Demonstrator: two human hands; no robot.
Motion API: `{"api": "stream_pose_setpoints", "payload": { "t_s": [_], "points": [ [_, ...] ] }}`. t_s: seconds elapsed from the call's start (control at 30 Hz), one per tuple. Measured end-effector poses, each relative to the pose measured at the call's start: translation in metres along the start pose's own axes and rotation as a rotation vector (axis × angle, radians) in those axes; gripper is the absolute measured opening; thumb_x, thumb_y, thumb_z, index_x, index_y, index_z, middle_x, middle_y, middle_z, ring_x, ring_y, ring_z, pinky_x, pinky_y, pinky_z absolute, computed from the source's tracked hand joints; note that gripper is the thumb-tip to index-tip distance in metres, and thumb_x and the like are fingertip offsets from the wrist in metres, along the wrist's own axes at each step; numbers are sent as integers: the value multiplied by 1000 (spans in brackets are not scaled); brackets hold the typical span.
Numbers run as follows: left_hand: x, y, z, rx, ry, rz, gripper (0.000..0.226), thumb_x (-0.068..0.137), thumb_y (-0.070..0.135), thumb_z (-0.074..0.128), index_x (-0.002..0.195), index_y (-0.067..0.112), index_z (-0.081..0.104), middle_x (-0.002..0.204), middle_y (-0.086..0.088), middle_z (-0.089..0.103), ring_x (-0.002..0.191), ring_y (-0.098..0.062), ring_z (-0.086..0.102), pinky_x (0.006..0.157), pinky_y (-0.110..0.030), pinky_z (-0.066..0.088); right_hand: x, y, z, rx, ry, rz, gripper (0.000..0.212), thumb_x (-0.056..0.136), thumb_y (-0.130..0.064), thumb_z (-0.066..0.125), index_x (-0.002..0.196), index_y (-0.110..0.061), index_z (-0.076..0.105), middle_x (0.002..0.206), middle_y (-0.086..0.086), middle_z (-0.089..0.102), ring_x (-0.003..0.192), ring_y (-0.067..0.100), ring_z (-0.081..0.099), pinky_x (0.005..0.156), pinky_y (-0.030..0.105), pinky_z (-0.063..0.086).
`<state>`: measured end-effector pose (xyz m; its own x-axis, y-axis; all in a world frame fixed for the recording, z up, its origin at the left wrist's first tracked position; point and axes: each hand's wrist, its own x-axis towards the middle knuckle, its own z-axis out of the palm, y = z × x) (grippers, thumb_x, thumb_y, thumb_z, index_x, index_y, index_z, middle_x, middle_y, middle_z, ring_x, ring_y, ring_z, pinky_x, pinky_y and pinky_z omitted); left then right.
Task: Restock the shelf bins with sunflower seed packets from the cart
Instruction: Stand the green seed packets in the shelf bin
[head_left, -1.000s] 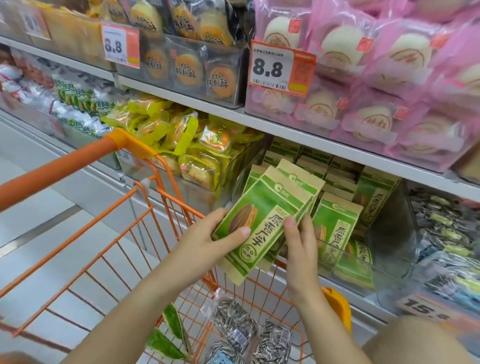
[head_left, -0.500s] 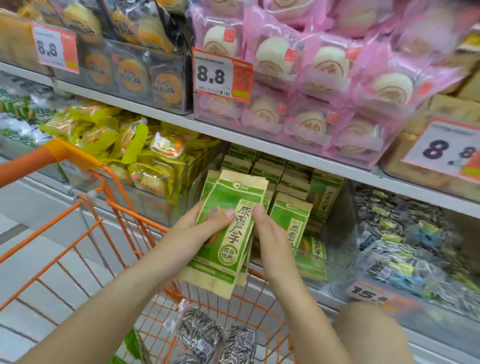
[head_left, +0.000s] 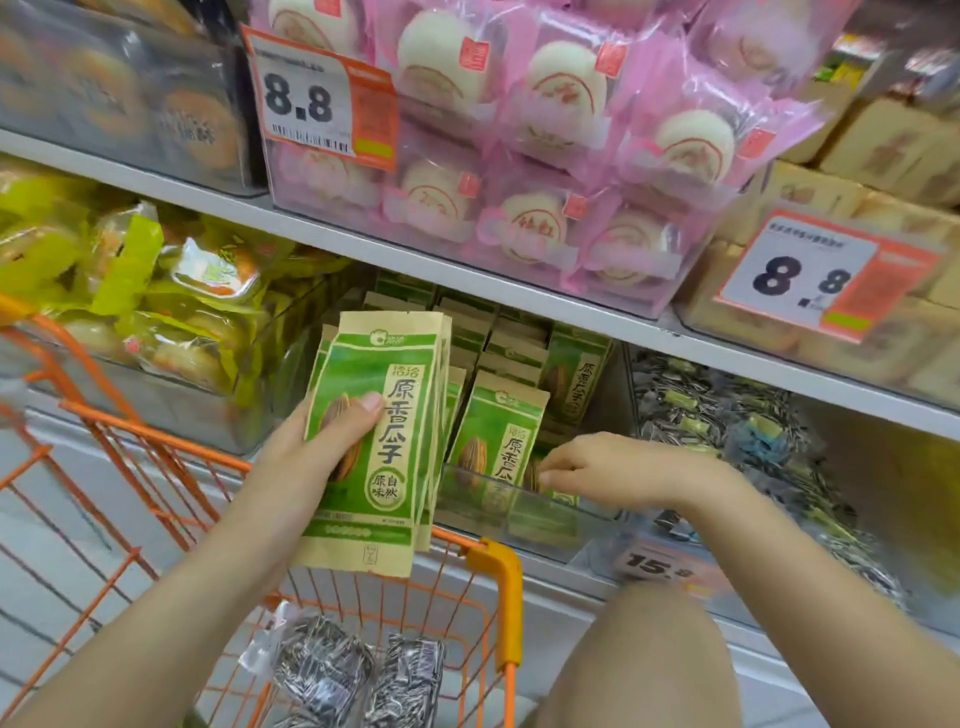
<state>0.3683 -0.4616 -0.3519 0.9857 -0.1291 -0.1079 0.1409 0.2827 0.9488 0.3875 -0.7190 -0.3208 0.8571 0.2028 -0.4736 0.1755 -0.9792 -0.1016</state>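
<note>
Green-and-kraft seed packets stand upright as a stack in my left hand, thumb across the front, above the orange cart. My right hand reaches into the clear shelf bin, fingers curled onto a packet there (grip unclear).

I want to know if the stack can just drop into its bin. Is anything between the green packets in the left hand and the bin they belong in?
Partly. The left hand grips the stack of green packets just outside the clear bin. The bin's front wall and the packets already standing inside face the stack, and the right hand reaches in among them. Free space behind cannot be judged.
</note>
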Motion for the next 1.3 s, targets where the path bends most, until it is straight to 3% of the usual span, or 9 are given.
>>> {"api": "stream_pose_setpoints", "payload": {
  "t_s": [0.23,0.5,0.57,0.67,0.77,0.97,1.03,1.17,1.3],
  "points": [
    [5,-2,-7,21,0,12,20,86,36,60,105,30,65,85,0,75,67,-17,72,51,-30,55,35,-1,-6,-34,-461,16,55,85,6,37,122,-23,63,106,1,64,97,15,56,83,30,46],
    [6,-5,-18,43,19,-2,15,87,39,60,99,33,66,78,3,74,61,-15,71,49,-30,55,54,-1,2,-22,-668,133,41,95,-7,51,134,-18,54,137,3,54,127,21,50,107,34,40],
    [10,1,-25,1,8,39,19,86,42,60,101,31,67,69,7,73,55,-9,68,46,-24,53,58,0,4,-1,-648,162,44,95,-11,54,138,-15,49,144,2,46,131,22,44,103,29,39],
    [9,1,-37,34,32,72,61,77,66,58,112,16,62,60,14,68,41,4,59,37,-10,42,61,2,3,16,-587,229,52,95,3,45,145,-7,35,151,11,33,137,28,34,105,32,36],
    [19,-4,-30,25,38,17,9,86,41,61,88,34,66,72,8,73,53,-6,68,42,-20,50,66,0,6,-122,-562,302,51,96,-2,44,146,-3,31,152,15,31,137,31,32,107,36,33],
    [14,1,-21,50,43,-1,21,86,44,60,104,36,65,85,5,75,65,-14,71,48,-30,55,76,9,24,-500,-497,358,45,96,-12,37,141,-2,41,140,16,47,117,34,51,100,43,42],
    [14,-1,-21,57,30,10,23,86,42,60,106,34,65,87,3,75,66,-14,72,48,-30,55,73,10,25,-616,-401,378,50,97,-16,36,146,-10,34,146,13,40,129,33,42,107,45,34],
    [15,-2,-20,60,20,8,24,86,40,61,109,33,64,88,3,75,66,-14,72,48,-29,55,67,22,13,-956,-252,423,58,100,-42,25,153,-22,15,159,7,18,147,32,6,113,58,-7],
    [15,-2,-17,117,10,11,30,85,43,61,113,32,62,93,0,75,71,-19,73,51,-32,56,67,30,4,-1101,-166,458,70,95,-64,18,153,-27,4,161,5,2,147,32,-6,112,58,-12]
  ]
}}
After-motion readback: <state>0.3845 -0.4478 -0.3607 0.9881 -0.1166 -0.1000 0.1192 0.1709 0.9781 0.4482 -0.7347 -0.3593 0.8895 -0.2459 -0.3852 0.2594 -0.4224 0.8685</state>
